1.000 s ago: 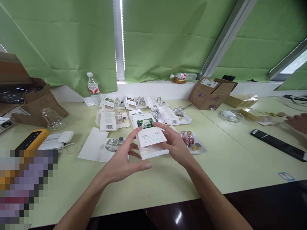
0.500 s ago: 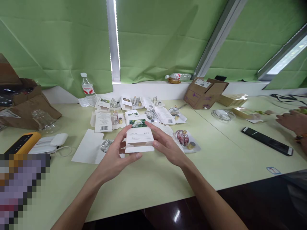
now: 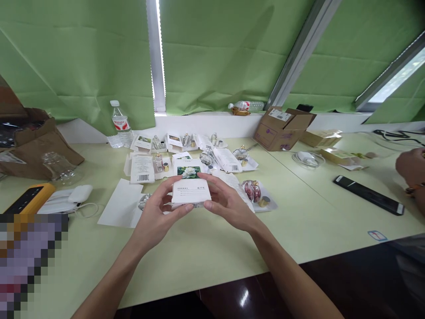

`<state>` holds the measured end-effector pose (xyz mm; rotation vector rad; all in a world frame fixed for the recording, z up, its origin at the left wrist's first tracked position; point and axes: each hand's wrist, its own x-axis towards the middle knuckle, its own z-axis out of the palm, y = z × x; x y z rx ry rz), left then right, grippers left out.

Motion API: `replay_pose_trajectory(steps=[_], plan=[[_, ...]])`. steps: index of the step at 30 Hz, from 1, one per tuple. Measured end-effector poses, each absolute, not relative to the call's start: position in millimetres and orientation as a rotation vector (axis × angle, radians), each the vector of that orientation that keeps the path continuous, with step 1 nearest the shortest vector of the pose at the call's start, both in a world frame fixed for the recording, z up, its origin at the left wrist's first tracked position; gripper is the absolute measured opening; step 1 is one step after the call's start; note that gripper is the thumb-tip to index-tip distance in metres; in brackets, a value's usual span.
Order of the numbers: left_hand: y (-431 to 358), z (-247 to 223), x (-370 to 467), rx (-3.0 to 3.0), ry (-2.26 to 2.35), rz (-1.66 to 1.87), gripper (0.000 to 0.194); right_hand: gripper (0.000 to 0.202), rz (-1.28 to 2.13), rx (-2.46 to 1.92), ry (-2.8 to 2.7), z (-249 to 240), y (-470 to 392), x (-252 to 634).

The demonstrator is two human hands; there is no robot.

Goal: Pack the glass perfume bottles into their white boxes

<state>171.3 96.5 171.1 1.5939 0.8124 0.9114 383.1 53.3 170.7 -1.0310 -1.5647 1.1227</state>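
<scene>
Between both hands is a small white box with a white flower picture and printed text on top. My left hand grips its left side, thumb along the near edge. My right hand grips the right side, thumb at the near right corner. The box's near end looks closed. Behind and around it lie several opened white boxes with glass bottles and gold caps. A bottle with red contents rests in a white tray right of my right hand. Partly behind my left hand is a clear bottle on white card.
A brown paper bag, an orange device and a white charger are at left. A water bottle stands behind. At right are a cardboard box, a coiled cable, a black phone and another person's hand.
The near end of the held box, open before, now looks closed, and both thumbs have moved to its near edge. The other person's hand at right has drawn back and curled.
</scene>
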Motion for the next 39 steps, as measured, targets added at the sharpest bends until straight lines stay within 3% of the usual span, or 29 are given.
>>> replay_pose_trajectory(steps=[6, 39], plan=[[94.0, 175.4, 170.7, 1.615, 0.807, 0.892, 0.055, 0.056, 1.102, -1.058, -1.528, 172.1, 53.6, 383.0], [98.1, 169.7, 170.4, 1.404, 0.606, 0.851, 0.054, 0.059, 1.150, -0.978, -1.544, 170.0, 53.0, 383.4]])
